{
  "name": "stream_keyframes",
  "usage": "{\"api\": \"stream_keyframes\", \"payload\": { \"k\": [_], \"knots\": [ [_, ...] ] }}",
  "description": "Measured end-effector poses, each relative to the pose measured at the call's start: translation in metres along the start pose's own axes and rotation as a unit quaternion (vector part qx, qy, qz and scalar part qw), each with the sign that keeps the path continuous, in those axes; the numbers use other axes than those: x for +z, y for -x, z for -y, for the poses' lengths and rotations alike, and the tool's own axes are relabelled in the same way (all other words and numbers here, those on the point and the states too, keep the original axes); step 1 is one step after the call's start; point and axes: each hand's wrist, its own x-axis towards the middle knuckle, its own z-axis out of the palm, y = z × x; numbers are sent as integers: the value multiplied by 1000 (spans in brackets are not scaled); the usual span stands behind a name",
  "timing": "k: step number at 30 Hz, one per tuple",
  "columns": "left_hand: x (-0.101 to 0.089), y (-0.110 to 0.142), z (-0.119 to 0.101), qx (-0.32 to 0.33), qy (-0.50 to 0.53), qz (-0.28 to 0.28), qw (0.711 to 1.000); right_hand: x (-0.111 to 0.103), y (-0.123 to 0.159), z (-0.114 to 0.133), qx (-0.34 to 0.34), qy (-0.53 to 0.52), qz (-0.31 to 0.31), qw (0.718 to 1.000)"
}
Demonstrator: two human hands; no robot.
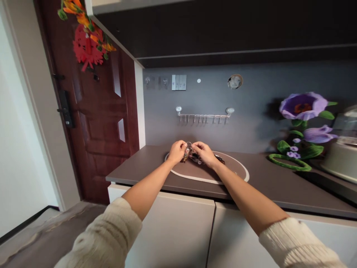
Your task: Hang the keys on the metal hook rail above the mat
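My left hand point(176, 152) and my right hand point(205, 153) meet above an oval brown mat point(237, 172) with a pale rim. Between my fingertips is a thin metal key ring point(189, 143), pinched from both sides. Small metallic and brownish pieces point(185, 155) hang from it by my left fingers, too small to name surely. More dark and shiny small items lie on the mat under and behind my right hand, partly hidden. A dark slim item point(219, 159) pokes out right of that wrist.
A clear rail with several hooks point(205, 116) is fixed to the grey wall. Purple artificial flowers point(303, 106) and a domed appliance point(341, 156) stand on the counter point(259, 186) at right. A dark overhead cabinet point(223, 29) juts out above. A red-brown door point(103, 137) is at left.
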Motion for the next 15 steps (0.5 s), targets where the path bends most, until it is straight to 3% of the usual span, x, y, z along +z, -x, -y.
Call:
{"api": "stream_keyframes", "payload": {
  "k": [8, 15],
  "knots": [
    [3, -1, -3, -8, 9, -1, 1000, 2, -4, -7, -46, 70, -19, 996],
    [-18, -28, -7, 80, -78, -16, 994, 4, -25, 16, -115, 139, -62, 982]
  ]
}}
